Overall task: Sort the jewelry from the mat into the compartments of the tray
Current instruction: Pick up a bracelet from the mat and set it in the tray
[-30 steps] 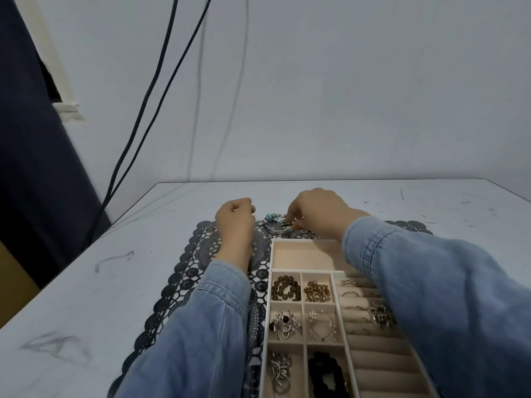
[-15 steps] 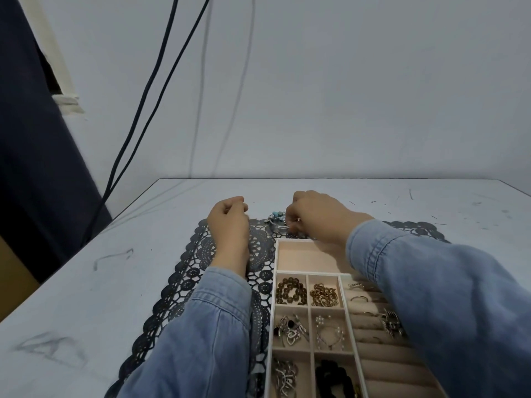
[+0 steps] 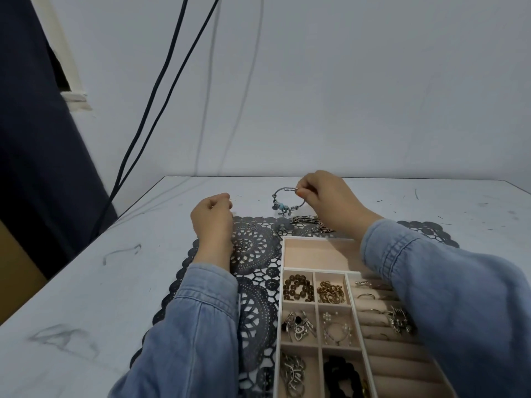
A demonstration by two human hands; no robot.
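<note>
Item 1. Silver wire bangle with turquoise beads and dangling charms [image 3: 283, 207]: it is hanging in the air just beyond the far end of the cream compartmented tray [image 3: 283, 254]. My right hand [image 3: 324, 196] is pinching only the top of the wire between thumb and fingertips, and the other fingers are curled in.
Risk: I judge this thin pinch is leaving the beaded bottom free to swing. The charms could be catching on the tray's far rim on the way in, or the wire could be slipping out.

Item 2. Left hand [image 3: 212, 216]: it is resting left of the tray's far end, with the fingers curled into a loose fist and nothing showing in it.
Risk: it is giving the bangle no support.

Item 3. Black lace mat [image 3: 253, 254]: it is lying under and left of the tray.
Risk: a dropped charm could be snagging in its holes.

Item 4. Silver link chain [image 3: 307, 219]: it is lying on the mat just beyond the tray's far rim, under the bangle.
Risk: the low-hanging charms could be hooking it and dragging it along.

Item 5. Long bare compartment at the tray's far end [image 3: 316, 252]: I am judging it the likely slot for the bangle.
Risk: my right sleeve is crossing over the ring rolls and could be brushing the pieces there.
</note>
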